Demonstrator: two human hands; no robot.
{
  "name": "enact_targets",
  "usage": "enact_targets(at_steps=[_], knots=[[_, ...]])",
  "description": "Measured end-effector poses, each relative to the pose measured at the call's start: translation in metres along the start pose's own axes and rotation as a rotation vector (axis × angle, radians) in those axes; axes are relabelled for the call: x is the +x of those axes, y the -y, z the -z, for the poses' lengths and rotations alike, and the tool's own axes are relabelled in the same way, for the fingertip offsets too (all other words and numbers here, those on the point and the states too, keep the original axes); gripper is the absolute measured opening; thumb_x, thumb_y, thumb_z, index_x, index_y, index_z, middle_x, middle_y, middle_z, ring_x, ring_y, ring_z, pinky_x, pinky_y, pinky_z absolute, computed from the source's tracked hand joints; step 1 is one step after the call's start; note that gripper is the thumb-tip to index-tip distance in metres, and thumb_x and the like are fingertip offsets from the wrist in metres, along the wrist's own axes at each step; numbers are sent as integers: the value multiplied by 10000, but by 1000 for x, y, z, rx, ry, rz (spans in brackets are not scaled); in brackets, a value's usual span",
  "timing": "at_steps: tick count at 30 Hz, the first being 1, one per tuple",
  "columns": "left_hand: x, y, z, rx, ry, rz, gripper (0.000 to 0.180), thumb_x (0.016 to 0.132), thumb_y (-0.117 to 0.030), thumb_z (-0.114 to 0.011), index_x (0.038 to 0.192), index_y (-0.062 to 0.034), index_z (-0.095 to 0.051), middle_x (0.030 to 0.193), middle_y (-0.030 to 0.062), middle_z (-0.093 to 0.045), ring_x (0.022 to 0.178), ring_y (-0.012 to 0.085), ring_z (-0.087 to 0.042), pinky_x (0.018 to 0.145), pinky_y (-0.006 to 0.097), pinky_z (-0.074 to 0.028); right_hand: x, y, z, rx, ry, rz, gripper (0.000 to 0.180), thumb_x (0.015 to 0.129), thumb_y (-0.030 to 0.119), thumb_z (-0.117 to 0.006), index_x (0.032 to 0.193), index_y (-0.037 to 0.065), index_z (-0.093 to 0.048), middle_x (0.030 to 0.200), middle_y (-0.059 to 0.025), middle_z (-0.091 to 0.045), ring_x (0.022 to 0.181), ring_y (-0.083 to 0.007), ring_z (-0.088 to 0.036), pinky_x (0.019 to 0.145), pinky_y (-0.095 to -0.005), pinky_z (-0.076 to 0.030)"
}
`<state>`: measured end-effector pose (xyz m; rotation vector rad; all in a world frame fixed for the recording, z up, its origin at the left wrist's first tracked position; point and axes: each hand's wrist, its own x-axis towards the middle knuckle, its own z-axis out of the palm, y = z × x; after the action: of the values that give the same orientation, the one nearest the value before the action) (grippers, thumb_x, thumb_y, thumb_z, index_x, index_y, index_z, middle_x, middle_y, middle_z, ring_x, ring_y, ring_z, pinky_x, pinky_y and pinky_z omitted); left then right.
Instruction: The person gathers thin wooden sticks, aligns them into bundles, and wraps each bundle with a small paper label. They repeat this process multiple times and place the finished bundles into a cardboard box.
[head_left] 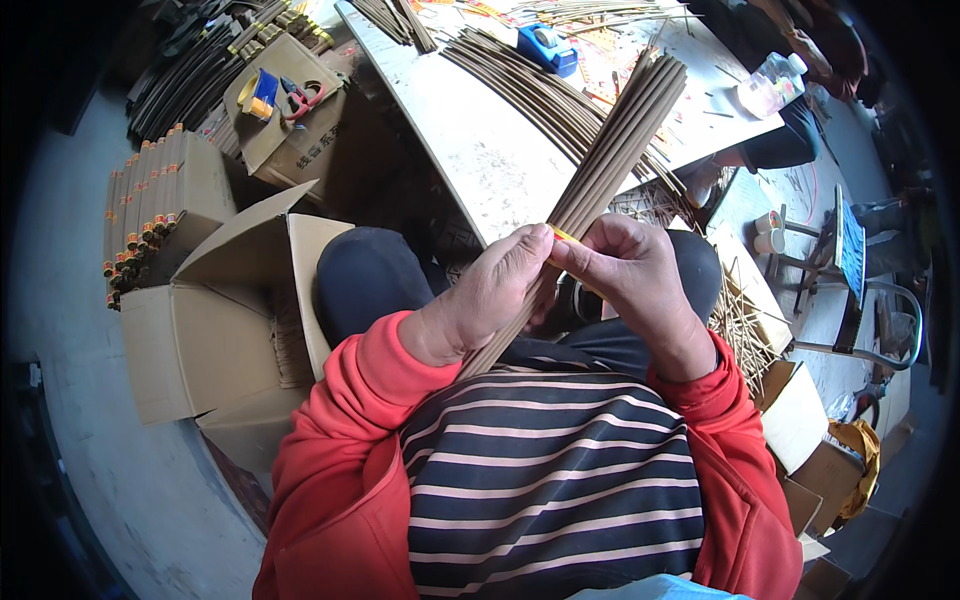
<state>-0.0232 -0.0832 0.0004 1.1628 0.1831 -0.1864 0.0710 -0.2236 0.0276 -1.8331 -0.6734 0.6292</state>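
at ten o'clock, to your far left, brown stick bundles (145,210) with red-and-yellow bands are stacked against a box. near nine o'clock, a cardboard box (158,345) stands with its flaps spread. between ten and eleven, red-handled scissors (300,98) lie on a carton (268,150). toward twelve, a white table (500,175) carries loose sticks. at the centre, your left hand (485,290) is closed around the held bundle of brown sticks (620,150), which slants from seven o'clock up to one; its thumb presses on top, most other fingers hidden. beyond, past twelve, sits a blue tape dispenser (547,50). your right hand (635,268) has thumb and forefinger pinched together on a yellow-and-red band (565,237) at the bundle's near side. at three, thin sticks (742,320) lie scattered; just before two, a clear bottle (768,90) stands on the table.
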Motion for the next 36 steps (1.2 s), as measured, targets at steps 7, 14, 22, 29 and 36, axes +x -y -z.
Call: enact_targets(at_steps=[7, 14, 22, 29, 36], knots=[[0, -1, 1, -33, -27, 35, 518, 963, -462, -272, 1018, -13, -525, 639, 34, -509, 499, 78, -473, 458, 184, -393, -1, -6, -1, 72, -9, 13, 299, 781, 251, -722, 653, 30, -565, 566, 41, -493, 528, -18, -419, 441, -185, -323], [1, 2, 2, -24, -36, 41, 539, 950, -490, -301, 1022, -10, -536, 649, 41, -516, 499, 77, -473, 457, 184, -394, 0, -21, -4, 302, 42, -39, 283, 793, 259, -709, 716, 6, -608, 569, 39, -495, 528, -18, -413, 433, -194, -327], [0, 1, 3, -58, -47, 63, 508, 954, -472, -312, 1001, -16, -530, 657, 44, -515, 498, 78, -472, 460, 186, -398, 3, -14, 2, 210, 62, -27, 314, 778, 279, -721, 668, 11, -599, 543, 39, -471, 511, -24, -404, 426, -193, -308], [0, 0, 2, -46, -49, 70, 511, 950, -479, -314, 1024, -17, -518, 672, 45, -514, 509, 74, -471, 472, 185, -405, 5, -20, 1, 193, 44, 8, 326, 753, 292, -741, 684, 8, -596, 566, 25, -490, 516, -31, -403, 439, -202, -334], [-3, -2, -1, 47, -137, 26, 479, 963, -451, -297, 1004, -21, -504, 692, 46, -503, 532, 72, -467, 493, 180, -405, 11, -19, -6, -44, -238, 306, 339, 699, 267, -774, 671, 14, -549, 601, -5, -501, 571, -73, -463, 481, -213, -365]])
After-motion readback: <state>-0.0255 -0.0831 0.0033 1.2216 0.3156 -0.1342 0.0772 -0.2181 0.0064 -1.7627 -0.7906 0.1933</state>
